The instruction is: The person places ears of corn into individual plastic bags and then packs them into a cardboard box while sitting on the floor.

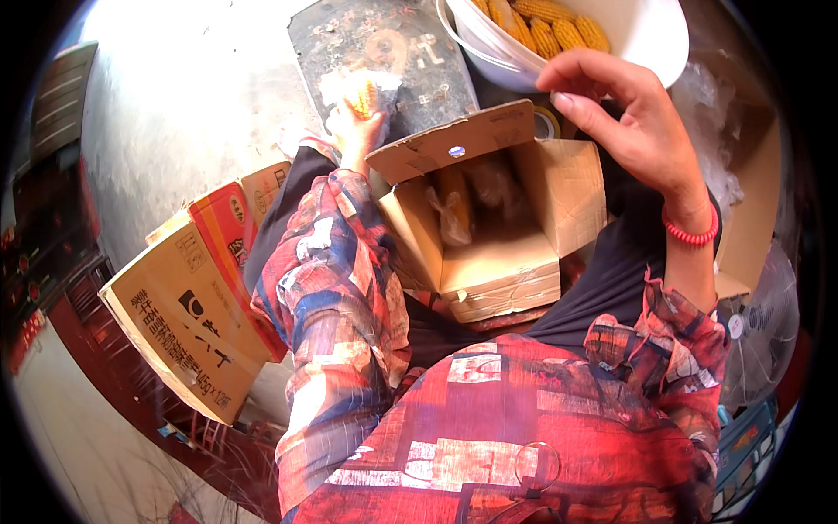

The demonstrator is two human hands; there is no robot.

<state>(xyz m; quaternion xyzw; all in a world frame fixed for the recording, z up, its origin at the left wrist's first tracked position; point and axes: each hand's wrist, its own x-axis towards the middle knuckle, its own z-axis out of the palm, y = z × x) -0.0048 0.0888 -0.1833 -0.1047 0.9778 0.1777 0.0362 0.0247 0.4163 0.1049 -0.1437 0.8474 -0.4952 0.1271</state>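
The left hand [356,135] grips a yellow corn cob in clear plastic film [365,98], its fingers closed round the lower end; the cob is over a dark, scuffed rectangular board with faded markings [436,83], whether touching it I cannot tell; the right hand [642,127] is loosely curled, thumb and forefinger apart, beside a round white plastic bucket [650,39] of bare yellow corn cobs [546,37]; between the knees stands an open brown cardboard box [497,279] with a plastic-wrapped cob [456,210] inside.

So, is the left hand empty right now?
No, the left hand holds a yellow corn cob, with clear plastic showing beside it.
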